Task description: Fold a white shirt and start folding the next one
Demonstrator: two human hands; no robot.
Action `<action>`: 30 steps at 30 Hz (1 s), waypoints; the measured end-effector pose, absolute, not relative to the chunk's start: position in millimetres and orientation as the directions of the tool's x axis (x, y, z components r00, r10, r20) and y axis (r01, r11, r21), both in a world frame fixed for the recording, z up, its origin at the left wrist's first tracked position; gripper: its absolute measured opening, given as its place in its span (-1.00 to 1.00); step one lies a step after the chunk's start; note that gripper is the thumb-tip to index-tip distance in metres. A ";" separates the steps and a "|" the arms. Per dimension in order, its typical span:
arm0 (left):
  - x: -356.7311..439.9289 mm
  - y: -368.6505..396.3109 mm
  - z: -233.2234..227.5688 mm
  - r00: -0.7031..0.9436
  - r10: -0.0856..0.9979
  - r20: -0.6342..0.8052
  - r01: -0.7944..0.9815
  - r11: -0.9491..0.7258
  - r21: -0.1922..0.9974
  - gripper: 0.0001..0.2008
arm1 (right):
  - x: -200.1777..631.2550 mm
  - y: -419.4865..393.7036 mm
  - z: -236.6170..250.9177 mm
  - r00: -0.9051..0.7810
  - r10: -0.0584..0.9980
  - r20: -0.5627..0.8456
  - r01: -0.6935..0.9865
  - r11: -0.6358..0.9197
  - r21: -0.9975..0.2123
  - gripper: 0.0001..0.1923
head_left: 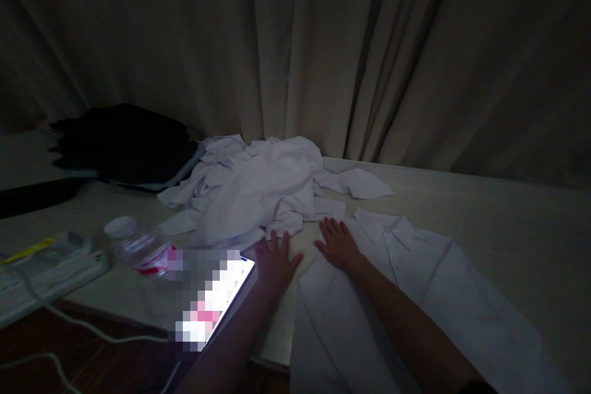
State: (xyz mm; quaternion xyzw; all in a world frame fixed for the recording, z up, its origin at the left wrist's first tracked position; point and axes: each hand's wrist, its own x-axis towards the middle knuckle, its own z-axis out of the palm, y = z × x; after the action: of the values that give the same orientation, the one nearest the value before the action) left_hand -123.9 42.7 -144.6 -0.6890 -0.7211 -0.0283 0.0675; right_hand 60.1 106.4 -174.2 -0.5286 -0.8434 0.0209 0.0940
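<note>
Evidently, the tabletop (517, 228) is dimly lit. At its left edge lies a white flat object (60, 280), contents unclear. Toward the back-left corner stands a dark clothing stack (122, 141), laid flat in layers, presumably so that it stays compact. A capped bottle (143, 249) lies tilted or on its side, nearer the front edge. Beside it, at the front edge, is a phone (228, 286), lit screen upward; a white cable (111, 337) runs toward it, which probably explains the position. A heap of white cloth (272, 178) sits loose by the back edge, apparently unfolded.

The left hand (276, 261) has its fingers apart and grips nothing; its fingertips are at the heap's near side, contact uncertain. The right hand (338, 243) rests palm down, fingers slightly apart, on the white garment (429, 283), likely to keep it flat. That garment spreads right of centre, reaching the front edge and seemingly overhanging it.
</note>
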 end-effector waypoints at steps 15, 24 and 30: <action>-105.2 154.8 -117.1 -0.257 0.962 -0.096 0.955 0.268 0.128 -0.24 | 60.8 98.2 -168.5 -0.412 0.880 0.235 0.869 0.458 -0.190 -0.38; -104.9 209.8 -121.0 -0.429 0.899 -0.087 0.899 0.435 0.055 -0.45 | 62.0 96.0 -167.0 -0.389 0.886 0.253 0.860 0.448 -0.245 -0.45; -128.9 209.8 -94.4 -0.271 0.962 -0.030 0.962 0.271 0.009 -0.58 | 62.3 96.6 -164.9 -0.372 0.897 0.238 0.860 0.430 -0.274 -0.44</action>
State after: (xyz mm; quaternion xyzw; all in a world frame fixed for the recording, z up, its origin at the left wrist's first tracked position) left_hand -128.9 209.8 -94.4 -0.6036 -0.7972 0.0057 -0.0148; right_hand 62.3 96.6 -164.9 -0.5313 -0.8268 0.0520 0.1774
